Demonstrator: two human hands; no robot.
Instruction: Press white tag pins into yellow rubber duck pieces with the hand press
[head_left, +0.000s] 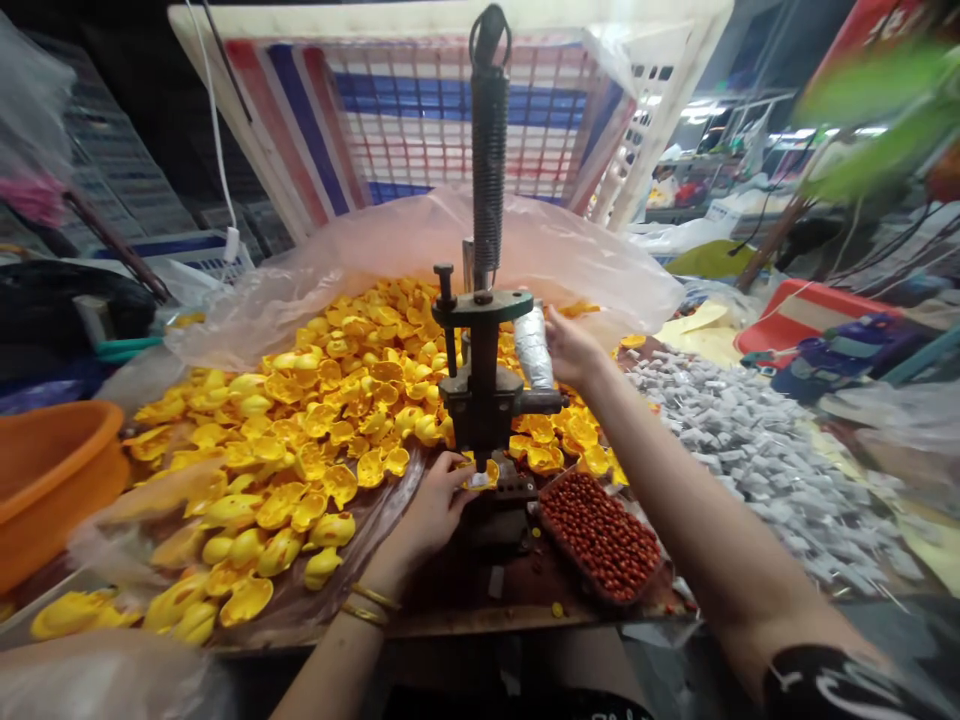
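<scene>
A dark hand press [484, 400] with a coiled spring on top stands in front of me. My left hand [436, 505] pinches a small yellow plastic shell [491, 474] under the press's ram. A small white piece [477, 481] sits in that shell. My right hand [571, 347] is on the press lever [533, 348], which is wrapped in silver tape; its fingers are partly hidden behind the lever. Many loose yellow shells [307, 480] are heaped behind and left of the press. A tray of small dark red beads [600, 535] lies right of its base.
A pile of grey-white small parts with thin pins [750, 460] spreads at the right. An orange basin [60, 490] stands at the left edge. Behind the heap are clear plastic sheeting [600, 250] and a tilted white crate [450, 18]. A red-orange container [810, 320] is farther right.
</scene>
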